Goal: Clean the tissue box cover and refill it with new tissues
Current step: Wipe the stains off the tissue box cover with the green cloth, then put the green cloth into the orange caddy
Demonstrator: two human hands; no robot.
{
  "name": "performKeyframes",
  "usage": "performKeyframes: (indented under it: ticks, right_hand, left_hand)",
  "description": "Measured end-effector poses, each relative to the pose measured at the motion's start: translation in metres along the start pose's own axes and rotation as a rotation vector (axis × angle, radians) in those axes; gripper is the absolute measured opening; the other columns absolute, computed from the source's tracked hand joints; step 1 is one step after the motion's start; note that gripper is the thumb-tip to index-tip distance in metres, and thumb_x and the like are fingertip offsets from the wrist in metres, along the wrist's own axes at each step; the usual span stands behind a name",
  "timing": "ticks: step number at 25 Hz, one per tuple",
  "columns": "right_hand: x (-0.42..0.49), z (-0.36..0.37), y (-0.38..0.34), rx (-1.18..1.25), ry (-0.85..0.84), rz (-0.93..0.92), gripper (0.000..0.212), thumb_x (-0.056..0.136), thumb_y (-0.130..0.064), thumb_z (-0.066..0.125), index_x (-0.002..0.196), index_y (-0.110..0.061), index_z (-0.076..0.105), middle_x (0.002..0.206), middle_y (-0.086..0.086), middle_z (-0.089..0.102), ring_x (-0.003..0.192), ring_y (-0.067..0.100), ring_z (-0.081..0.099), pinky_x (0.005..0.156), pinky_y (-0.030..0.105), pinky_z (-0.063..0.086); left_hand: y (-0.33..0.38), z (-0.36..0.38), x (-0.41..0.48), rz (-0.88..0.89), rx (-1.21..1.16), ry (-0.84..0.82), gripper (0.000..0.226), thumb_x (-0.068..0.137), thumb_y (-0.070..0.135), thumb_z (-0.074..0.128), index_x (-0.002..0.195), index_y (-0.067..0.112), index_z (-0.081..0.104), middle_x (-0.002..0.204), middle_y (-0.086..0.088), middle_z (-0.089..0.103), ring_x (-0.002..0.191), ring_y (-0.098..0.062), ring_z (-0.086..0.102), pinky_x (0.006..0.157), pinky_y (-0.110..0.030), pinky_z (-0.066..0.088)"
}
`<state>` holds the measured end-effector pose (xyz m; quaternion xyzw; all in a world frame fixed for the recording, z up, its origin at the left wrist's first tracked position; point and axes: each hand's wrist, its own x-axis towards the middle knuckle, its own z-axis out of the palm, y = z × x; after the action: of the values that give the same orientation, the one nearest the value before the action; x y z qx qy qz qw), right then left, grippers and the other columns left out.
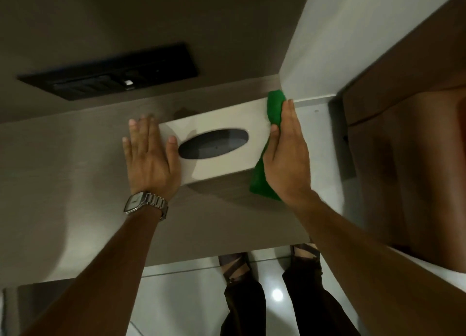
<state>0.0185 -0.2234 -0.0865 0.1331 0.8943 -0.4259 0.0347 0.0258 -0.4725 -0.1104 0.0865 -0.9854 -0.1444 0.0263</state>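
A metal tissue box cover (222,118) with a dark oval opening lies on a grey countertop (63,164); no tissue shows in the opening. My left hand (150,156) lies flat against the cover's left end, fingers straight, thumb on its top. My right hand (286,154) presses a green cloth (274,108) against the cover's right end. The cloth hangs below my palm at the box's front right corner. A silver watch sits on my left wrist.
A black recessed socket panel (111,75) is set in the wall behind the counter. A white wall (353,45) rises just right of the box, and a brown wooden panel (403,159) stands further right. My feet show on the glossy floor (186,298) below the counter edge.
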Motion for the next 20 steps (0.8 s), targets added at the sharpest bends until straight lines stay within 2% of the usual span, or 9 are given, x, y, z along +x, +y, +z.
performKeyframes:
  ticks: [3,5,7,11,13,16,20]
  right_hand:
    - [-0.007,-0.032,0.002,0.143,0.134,0.034,0.052,0.109,-0.017,0.035,0.158,-0.009,0.021,0.163,0.006,0.03,0.15,0.018,0.03,0.122,0.037,0.028]
    - [-0.005,-0.066,0.001,0.198,0.306,0.049,0.05,0.108,-0.013,0.036,0.156,-0.005,0.026,0.162,0.009,0.033,0.149,0.018,0.031,0.121,0.031,0.026]
    - [0.003,-0.109,0.002,0.247,0.479,0.059,0.049,0.107,-0.011,0.038,0.155,-0.004,0.029,0.161,0.01,0.035,0.149,0.018,0.031,0.121,0.03,0.026]
    - [0.03,-0.216,0.029,0.246,0.782,0.129,0.049,0.106,-0.012,0.039,0.152,0.001,0.033,0.158,0.016,0.038,0.147,0.024,0.035,0.12,0.025,0.026]
    - [0.046,-0.274,0.059,0.182,0.899,0.192,0.047,0.106,-0.011,0.039,0.151,0.004,0.034,0.157,0.019,0.039,0.146,0.027,0.037,0.12,0.024,0.026]
    - [0.07,-0.334,0.114,0.148,0.998,0.358,0.049,0.107,-0.015,0.033,0.153,0.002,0.029,0.158,0.02,0.037,0.146,0.03,0.037,0.119,0.035,0.028]
    - [0.089,-0.349,0.167,0.181,0.968,0.625,0.052,0.109,-0.021,0.027,0.158,-0.007,0.02,0.163,0.013,0.029,0.15,0.029,0.029,0.121,0.042,0.026]
  left_hand:
    - [0.018,-0.01,-0.003,0.077,0.082,0.014,0.075,0.098,0.064,0.019,0.157,0.018,0.012,0.165,-0.012,0.01,0.152,-0.023,-0.001,0.121,-0.045,-0.002]
    - [0.054,-0.015,-0.009,0.194,0.042,-0.002,0.076,0.097,0.062,0.027,0.157,0.019,0.01,0.164,-0.013,0.011,0.152,-0.02,-0.004,0.121,-0.041,-0.004]
    - [0.112,-0.017,-0.017,0.351,-0.012,-0.045,0.078,0.096,0.061,0.03,0.156,0.014,0.014,0.163,-0.015,0.014,0.152,-0.023,0.0,0.122,-0.041,-0.003]
    - [0.253,-0.014,-0.037,0.625,-0.126,-0.193,0.085,0.094,0.062,0.034,0.152,0.001,0.026,0.161,-0.02,0.02,0.15,-0.032,0.012,0.119,-0.054,0.016]
    - [0.322,-0.006,-0.049,0.759,-0.112,-0.299,0.087,0.092,0.063,0.038,0.153,0.003,0.024,0.161,-0.018,0.018,0.151,-0.029,0.01,0.12,-0.05,0.013]
    - [0.401,0.016,-0.067,0.888,-0.032,-0.407,0.093,0.089,0.062,0.044,0.155,0.003,0.014,0.163,-0.017,0.011,0.151,-0.029,0.006,0.122,-0.045,0.009]
    - [0.447,0.046,-0.089,0.866,0.044,-0.592,0.11,0.082,0.056,0.056,0.155,0.005,-0.008,0.164,-0.016,-0.011,0.151,-0.027,-0.011,0.122,-0.042,-0.003]
